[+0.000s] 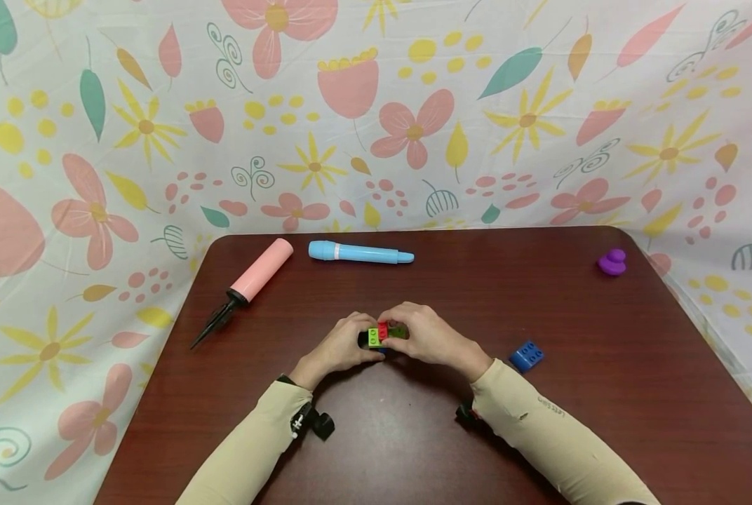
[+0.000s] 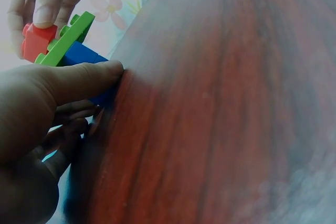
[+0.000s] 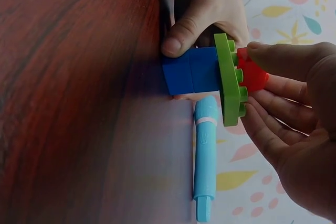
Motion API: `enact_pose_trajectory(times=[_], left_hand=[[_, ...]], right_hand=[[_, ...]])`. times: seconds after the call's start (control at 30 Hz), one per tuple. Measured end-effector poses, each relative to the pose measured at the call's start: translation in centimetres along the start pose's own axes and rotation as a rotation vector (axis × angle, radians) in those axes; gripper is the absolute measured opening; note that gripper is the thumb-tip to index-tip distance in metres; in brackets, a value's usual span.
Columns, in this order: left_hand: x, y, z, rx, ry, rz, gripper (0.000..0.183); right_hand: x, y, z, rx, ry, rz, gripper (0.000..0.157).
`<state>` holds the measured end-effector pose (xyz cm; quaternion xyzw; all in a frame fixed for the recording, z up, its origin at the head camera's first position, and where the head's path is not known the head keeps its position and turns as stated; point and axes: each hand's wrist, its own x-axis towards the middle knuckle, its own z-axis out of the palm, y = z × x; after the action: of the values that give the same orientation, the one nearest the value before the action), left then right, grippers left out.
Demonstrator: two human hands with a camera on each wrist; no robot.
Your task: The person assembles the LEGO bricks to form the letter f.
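A small toy-brick stack stands upright on the table between both hands. In the right wrist view, blue bricks (image 3: pixel 191 74) form its base, a flat green brick (image 3: pixel 227 87) lies across them, and a red brick (image 3: pixel 254 76) sits on the green studs. My left hand (image 1: pixel 341 344) grips the blue base low down, its thumb along the near side. From above, my right hand (image 1: pixel 435 338) pinches the red brick between thumb and fingers. The green brick sticks out past the blue base, and in the head view the fingers hide part of it.
A loose blue brick (image 1: pixel 527 356) lies right of the right hand. Farther back are a pink pump with a black nozzle (image 1: pixel 262 271), a light blue pen-shaped toy (image 1: pixel 363 253) and a small purple knobbed object (image 1: pixel 612 262). Floral cloth (image 1: pixel 376 168) hangs behind the brown table (image 1: pixel 477 280).
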<state>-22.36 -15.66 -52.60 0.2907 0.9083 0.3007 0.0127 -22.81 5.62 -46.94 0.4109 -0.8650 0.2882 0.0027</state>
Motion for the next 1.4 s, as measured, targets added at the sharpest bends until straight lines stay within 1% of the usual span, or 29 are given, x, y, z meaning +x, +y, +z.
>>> enact_pose_trajectory(times=[0.27, 0.5, 0.93, 1.4], left_hand=[[0.01, 0.06, -0.07, -0.001, -0.002, -0.004, 0.038], [-0.03, 0.12, -0.10, 0.004, 0.006, 0.015, 0.037], [0.04, -0.04, -0.03, 0.009, -0.004, 0.009, 0.039], [0.08, -0.09, -0.02, 0.014, 0.003, 0.024, 0.037]], right_hand=[[0.10, 0.04, 0.13, 0.001, -0.009, 0.012, 0.031], [0.10, 0.01, 0.28, 0.000, -0.009, 0.013, 0.031], [0.14, -0.04, 0.28, 0.019, -0.014, 0.023, 0.032], [0.18, 0.12, 0.43, 0.056, -0.019, 0.046, 0.028]])
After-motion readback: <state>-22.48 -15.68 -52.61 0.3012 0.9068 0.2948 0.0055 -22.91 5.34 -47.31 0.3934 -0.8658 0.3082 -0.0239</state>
